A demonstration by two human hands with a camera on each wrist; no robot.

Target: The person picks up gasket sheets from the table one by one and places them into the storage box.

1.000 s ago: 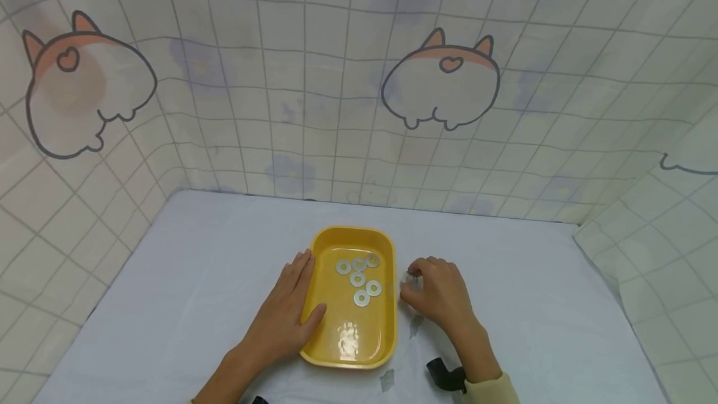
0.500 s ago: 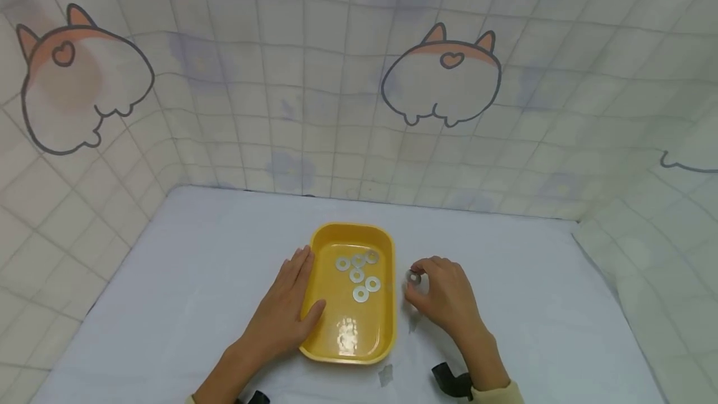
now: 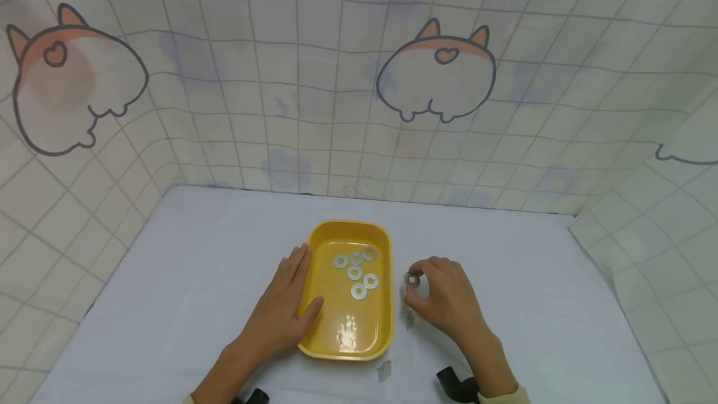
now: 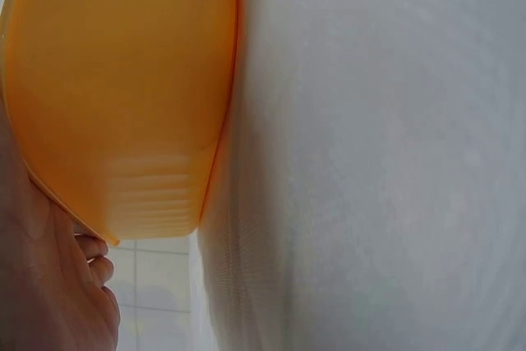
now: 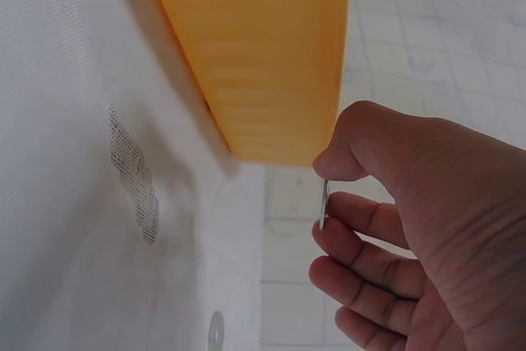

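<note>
A yellow tray (image 3: 346,323) stands on the white cloth, with several flat metal washers (image 3: 354,273) in its far half. My left hand (image 3: 283,304) lies along the tray's left side, fingers straight and thumb over the rim. To the right of the tray, my right hand (image 3: 445,295) pinches a washer (image 5: 325,205) between thumb and fingertips; the right wrist view shows it edge-on. In that view another washer (image 5: 215,332) lies on the cloth beyond the fingers. The left wrist view shows the left palm (image 4: 49,277) against the tray's outer wall.
White cloth (image 3: 505,254) covers the table, with small grey patches (image 3: 384,371) right of the tray. Behind and at both sides hangs a checked curtain (image 3: 314,111) printed with cartoon animals. Black fittings (image 3: 457,385) sit at both wrists.
The right fingers have come together on a washer, which now shows plainly between them beside the tray. The left hand and tray stay in place; the head view has shifted slightly.
</note>
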